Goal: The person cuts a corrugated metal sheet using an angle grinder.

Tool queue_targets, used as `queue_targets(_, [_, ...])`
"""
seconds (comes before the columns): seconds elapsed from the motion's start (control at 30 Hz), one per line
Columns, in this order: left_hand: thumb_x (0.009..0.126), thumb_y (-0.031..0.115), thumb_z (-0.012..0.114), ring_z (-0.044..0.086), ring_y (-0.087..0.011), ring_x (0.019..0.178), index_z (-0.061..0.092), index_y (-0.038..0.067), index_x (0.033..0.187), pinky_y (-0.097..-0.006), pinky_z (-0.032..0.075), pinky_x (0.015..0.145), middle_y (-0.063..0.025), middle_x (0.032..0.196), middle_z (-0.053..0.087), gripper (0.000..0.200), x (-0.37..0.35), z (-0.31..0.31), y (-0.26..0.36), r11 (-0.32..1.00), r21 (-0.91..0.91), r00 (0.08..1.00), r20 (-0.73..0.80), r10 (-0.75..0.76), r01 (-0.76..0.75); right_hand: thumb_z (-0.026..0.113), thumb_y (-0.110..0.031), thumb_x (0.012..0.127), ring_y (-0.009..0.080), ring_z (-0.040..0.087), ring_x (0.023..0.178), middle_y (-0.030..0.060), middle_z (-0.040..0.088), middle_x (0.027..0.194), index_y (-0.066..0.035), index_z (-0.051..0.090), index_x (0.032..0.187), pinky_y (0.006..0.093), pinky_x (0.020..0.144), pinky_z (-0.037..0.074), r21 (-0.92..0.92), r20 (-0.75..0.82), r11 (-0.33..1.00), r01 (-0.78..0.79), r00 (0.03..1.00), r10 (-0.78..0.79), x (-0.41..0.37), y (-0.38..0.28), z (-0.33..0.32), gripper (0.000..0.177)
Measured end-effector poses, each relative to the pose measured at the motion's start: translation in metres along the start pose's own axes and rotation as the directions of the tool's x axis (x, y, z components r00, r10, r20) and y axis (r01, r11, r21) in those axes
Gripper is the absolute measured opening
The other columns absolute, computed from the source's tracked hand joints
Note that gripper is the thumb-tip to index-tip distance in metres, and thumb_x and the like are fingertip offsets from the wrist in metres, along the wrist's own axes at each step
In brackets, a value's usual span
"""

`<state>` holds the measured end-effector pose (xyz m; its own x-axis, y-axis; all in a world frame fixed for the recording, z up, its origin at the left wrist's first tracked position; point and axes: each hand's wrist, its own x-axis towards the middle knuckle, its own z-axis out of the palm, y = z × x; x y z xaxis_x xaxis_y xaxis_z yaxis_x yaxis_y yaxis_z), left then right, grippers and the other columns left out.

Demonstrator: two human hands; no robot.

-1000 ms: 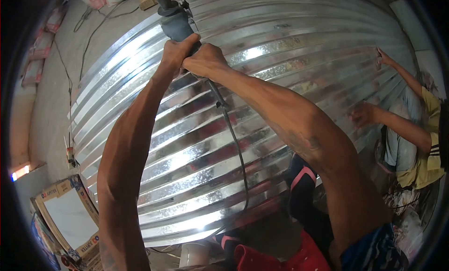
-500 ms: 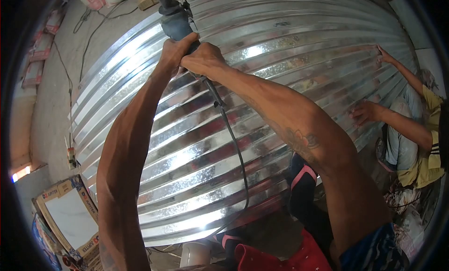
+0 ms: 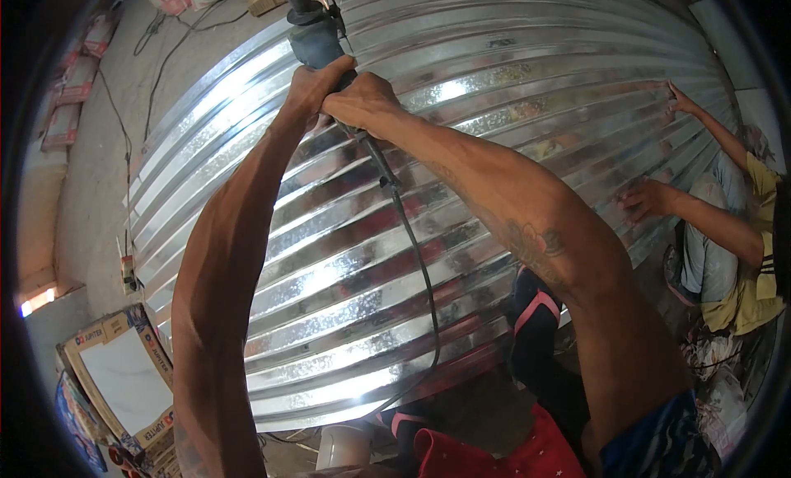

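Both arms reach forward over a shiny corrugated metal sheet (image 3: pixel 362 272). My left hand (image 3: pixel 315 89) is wrapped around the dark body of an angle grinder (image 3: pixel 315 44). Just behind it on the same body, my right hand (image 3: pixel 364 100) is closed too, touching the left. The grinder's head points to the top edge of the view, where a small orange glow shows beside it. Its disc is mostly hidden. From the rear end a black power cord (image 3: pixel 420 264) runs down across the sheet's ridges.
At the right, another person's hands (image 3: pixel 651 199) rest on or near the sheet's edge. Tile boxes (image 3: pixel 124 379) stand at lower left, a white bucket (image 3: pixel 342 447) at the bottom. Bags (image 3: pixel 76 81) and a cable (image 3: pixel 156 78) lie along the left. My sandalled foot (image 3: pixel 535 309) is by the sheet.
An orange glow now shows at the grinder's head, at the top edge. The view has shifted very slightly; both hands keep the same hold.
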<state>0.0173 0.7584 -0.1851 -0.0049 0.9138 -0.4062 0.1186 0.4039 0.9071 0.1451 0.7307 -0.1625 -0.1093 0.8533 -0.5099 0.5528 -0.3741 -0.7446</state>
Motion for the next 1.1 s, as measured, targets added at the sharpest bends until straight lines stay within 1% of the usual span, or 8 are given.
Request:
queue_targets(0.1, [0.077, 0.033, 0.078, 0.068, -0.0196, 0.076, 0.067, -0.011, 0.103, -0.0328, 0.054, 0.067, -0.0139, 0.094, 0.07, 0.052, 0.002, -0.001, 0.002, 0.998, 0.054, 0.999, -0.013, -0.029, 0.03, 0.071, -0.024, 0.074, 0.0254, 0.072, 0.088, 0.0204, 0.071, 0.094, 0.009, 0.068, 0.093, 0.0334, 0.071, 0.056, 0.01, 0.023, 1.0, -0.004, 1.0, 0.004, -0.005, -0.003, -0.005, 0.038])
queue_targets(0.3, [0.078, 0.033, 0.077, 0.067, -0.018, 0.074, 0.068, -0.01, 0.101, -0.0322, 0.054, 0.066, -0.0119, 0.091, 0.071, 0.049, 0.002, 0.0, 0.002, 1.0, 0.02, 1.0, -0.004, 0.003, -0.003, 0.07, -0.023, 0.074, 0.0244, 0.072, 0.085, 0.0197, 0.071, 0.093, 0.009, 0.068, 0.092, 0.0329, 0.069, 0.056, 0.046, 0.015, 0.998, -0.033, 0.999, 0.033, 0.003, -0.002, 0.0, 0.037])
queue_targets(0.4, [0.078, 0.033, 0.077, 0.067, -0.0181, 0.073, 0.068, -0.009, 0.1, -0.0326, 0.053, 0.066, -0.0114, 0.091, 0.071, 0.048, 0.004, -0.001, 0.001, 1.0, 0.03, 1.0, 0.023, 0.002, -0.003, 0.07, -0.022, 0.075, 0.0238, 0.072, 0.084, 0.0191, 0.071, 0.093, 0.01, 0.068, 0.094, 0.0335, 0.068, 0.056, 0.004, 0.051, 1.0, -0.031, 0.998, 0.03, 0.004, -0.003, -0.003, 0.037])
queue_targets(0.5, [0.078, 0.033, 0.077, 0.068, -0.0185, 0.074, 0.068, -0.009, 0.1, -0.0331, 0.053, 0.065, -0.0119, 0.09, 0.071, 0.048, 0.006, -0.002, -0.001, 0.999, 0.025, 1.0, 0.018, 0.02, -0.021, 0.071, -0.022, 0.075, 0.0229, 0.071, 0.084, 0.0185, 0.071, 0.093, 0.01, 0.067, 0.094, 0.0338, 0.067, 0.056, -0.015, 0.023, 0.999, -0.029, 0.999, 0.03, 0.005, -0.001, -0.002, 0.038])
queue_targets(0.6, [0.077, 0.032, 0.078, 0.068, -0.019, 0.073, 0.068, -0.011, 0.099, -0.0337, 0.054, 0.064, -0.0127, 0.089, 0.071, 0.049, 0.005, 0.0, 0.0, 0.998, 0.062, 1.0, -0.003, -0.024, 0.024, 0.073, -0.032, 0.071, 0.0243, 0.073, 0.088, 0.017, 0.073, 0.094, 0.002, 0.071, 0.091, 0.0329, 0.075, 0.059, -0.018, -0.006, 0.998, -0.055, 0.998, 0.055, 0.008, 0.0, 0.002, 0.04])
queue_targets(0.7, [0.076, 0.031, 0.079, 0.068, -0.0192, 0.072, 0.067, -0.012, 0.097, -0.0342, 0.054, 0.063, -0.0132, 0.088, 0.071, 0.049, 0.005, 0.002, 0.0, 0.999, 0.013, 0.999, -0.017, -0.032, 0.032, 0.073, -0.025, 0.074, 0.023, 0.07, 0.082, 0.0184, 0.07, 0.093, 0.008, 0.068, 0.093, 0.0337, 0.066, 0.054, 0.034, 0.017, 0.999, -0.03, 0.999, 0.029, 0.005, 0.001, 0.0, 0.039])
queue_targets(1.0, [0.075, 0.03, 0.08, 0.068, -0.02, 0.07, 0.067, -0.012, 0.097, -0.0343, 0.054, 0.061, -0.0136, 0.087, 0.071, 0.049, 0.002, 0.002, 0.001, 0.999, -0.006, 0.999, 0.012, -0.037, 0.037, 0.073, -0.025, 0.074, 0.0239, 0.069, 0.089, 0.0189, 0.07, 0.096, 0.01, 0.068, 0.094, 0.0346, 0.07, 0.053, 0.004, 0.014, 1.0, -0.02, 1.0, 0.02, 0.006, 0.004, -0.001, 0.041])
queue_targets(1.1, [0.08, 0.033, 0.079, 0.068, -0.0184, 0.074, 0.069, -0.008, 0.101, -0.0325, 0.054, 0.067, -0.0111, 0.09, 0.072, 0.046, 0.004, 0.002, -0.004, 1.0, -0.018, 1.0, 0.007, -0.007, 0.007, 0.073, -0.025, 0.073, 0.0238, 0.069, 0.089, 0.0187, 0.07, 0.096, 0.009, 0.068, 0.096, 0.0344, 0.071, 0.053, 0.011, -0.004, 0.998, -0.061, 0.998, 0.061, 0.007, 0.004, 0.003, 0.042])
